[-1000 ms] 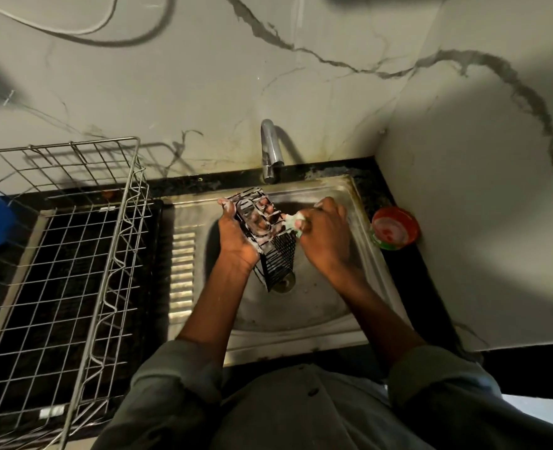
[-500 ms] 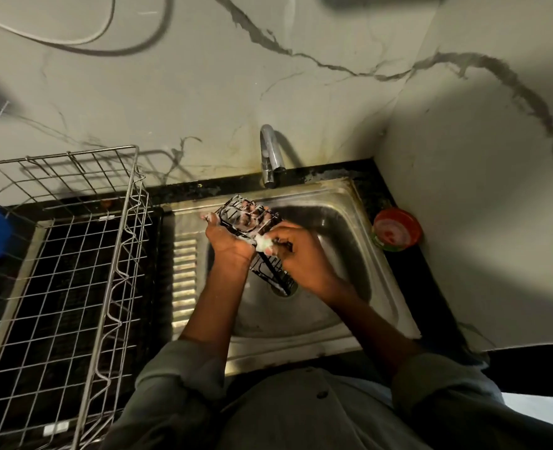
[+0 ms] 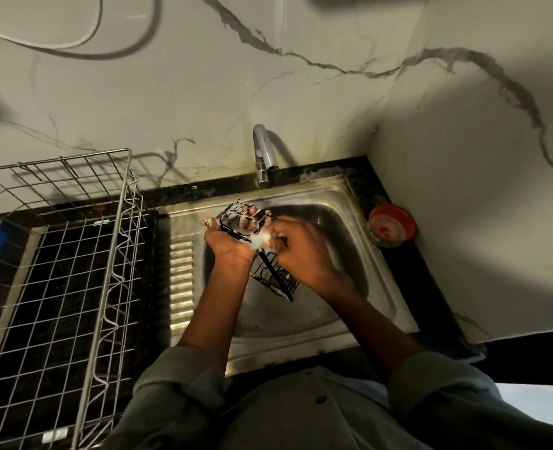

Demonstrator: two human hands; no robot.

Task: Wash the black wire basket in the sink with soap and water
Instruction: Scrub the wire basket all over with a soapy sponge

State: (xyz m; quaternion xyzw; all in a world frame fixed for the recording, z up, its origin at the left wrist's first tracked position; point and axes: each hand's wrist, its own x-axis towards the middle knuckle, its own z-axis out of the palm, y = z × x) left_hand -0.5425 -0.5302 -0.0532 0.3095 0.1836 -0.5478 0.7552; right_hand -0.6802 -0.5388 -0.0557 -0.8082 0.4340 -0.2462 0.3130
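Head camera looks steeply down, close above the sink (image 3: pixel 349 203).

Black counter (image 3: pixel 430 287) carries steel sink (image 3: pixel 359 222), wire dish rack (image 3: pixel 74 287) at left, red-green bowl (image 3: pixel 391 229) in corner.

- Left hand (image 3: pixel 228 246) is over the sink (image 3: pixel 359 280), palm up, fingers curled around the far end of the basket (image 3: pixel 258 251); foam clings to the fingertips.
- Right hand (image 3: pixel 301 251) is over the sink just right of the left hand, back up, fingers pinched on a soapy sponge (image 3: pixel 262 240) against the basket.
- Both forearms reach out over the sink's near edge, bare to the rolled sleeves.
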